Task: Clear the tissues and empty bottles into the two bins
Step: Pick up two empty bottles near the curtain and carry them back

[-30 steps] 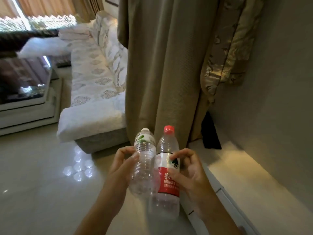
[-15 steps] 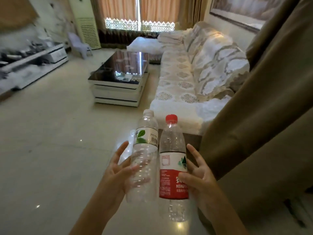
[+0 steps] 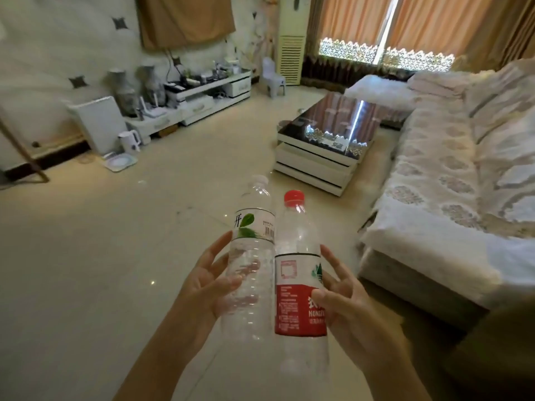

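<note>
Left hand [image 3: 211,287]: thumb and fingers curled round the clear green-leaf-label bottle [image 3: 250,261], holding it upright.
Right hand [image 3: 344,302]: thumb on the red label, fingers behind, gripping the red-capped bottle [image 3: 299,273].
Bottles: side by side between my hands, touching, both looking empty.
Bins: neither in view; nothing ahead of my hands but floor, coffee table [image 3: 327,140] and sofa [image 3: 451,175] to my right.
Tissues: none visible.
Progress: two bottles collected, not yet binned; I judge the carry and drop are left.
</note>
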{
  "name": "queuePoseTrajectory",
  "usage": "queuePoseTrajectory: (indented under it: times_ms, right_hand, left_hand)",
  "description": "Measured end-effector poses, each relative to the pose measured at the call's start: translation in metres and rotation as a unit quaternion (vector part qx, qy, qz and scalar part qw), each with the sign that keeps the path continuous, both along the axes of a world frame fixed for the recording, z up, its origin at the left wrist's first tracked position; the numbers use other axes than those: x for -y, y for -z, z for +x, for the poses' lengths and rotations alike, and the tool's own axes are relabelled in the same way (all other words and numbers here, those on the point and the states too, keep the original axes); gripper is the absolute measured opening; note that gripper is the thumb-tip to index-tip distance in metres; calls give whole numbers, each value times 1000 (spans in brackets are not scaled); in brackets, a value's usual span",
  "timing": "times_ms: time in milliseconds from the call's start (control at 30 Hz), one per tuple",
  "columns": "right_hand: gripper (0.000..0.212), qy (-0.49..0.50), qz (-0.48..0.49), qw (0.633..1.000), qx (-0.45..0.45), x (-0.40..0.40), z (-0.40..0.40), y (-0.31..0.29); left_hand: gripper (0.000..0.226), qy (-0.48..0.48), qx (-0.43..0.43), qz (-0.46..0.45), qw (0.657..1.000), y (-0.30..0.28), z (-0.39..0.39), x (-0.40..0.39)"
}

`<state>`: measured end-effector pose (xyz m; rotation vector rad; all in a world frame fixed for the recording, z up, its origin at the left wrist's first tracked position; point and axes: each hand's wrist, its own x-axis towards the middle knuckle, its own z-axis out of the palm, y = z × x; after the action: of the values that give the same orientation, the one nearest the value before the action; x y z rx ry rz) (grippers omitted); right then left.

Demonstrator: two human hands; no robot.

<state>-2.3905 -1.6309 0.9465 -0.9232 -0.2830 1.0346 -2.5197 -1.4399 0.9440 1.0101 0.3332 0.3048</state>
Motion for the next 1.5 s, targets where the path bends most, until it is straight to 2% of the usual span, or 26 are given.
queuePoseTrajectory:
  times_ms: [100,233,500,733,900,1100,1367,1500]
  right_hand:
    - [95,-56,-13,998,13,-39,12,4]
    - [84,-93,-27,995,35,-89,32,9]
    - [94,-119,-82,983,111,-204,115,15]
    - [103,-113,-86,976,163,-296,201,-3]
    - [106,-131,-84,973,172,-356,235,-5]
    - [108,-129,-92,971,177,-443,274,8]
    - [110,-86,-107,977,164,-578,340,6]
    - [109,-44,-106,981,154,-633,373,1]
  left_hand:
    - [88,-49,-15,-4,999,10,-3,-27]
    - [89,-85,-28,14,996,15,1,-56]
    - [84,-182,-66,72,978,24,59,-153]
    - [102,-224,-58,94,968,10,115,-239]
    - [99,-250,-55,87,963,8,150,-287]
    - [100,-257,-64,86,960,14,194,-374]
    - [101,-224,-65,80,969,12,267,-530]
    - [90,-189,-65,99,975,4,311,-599]
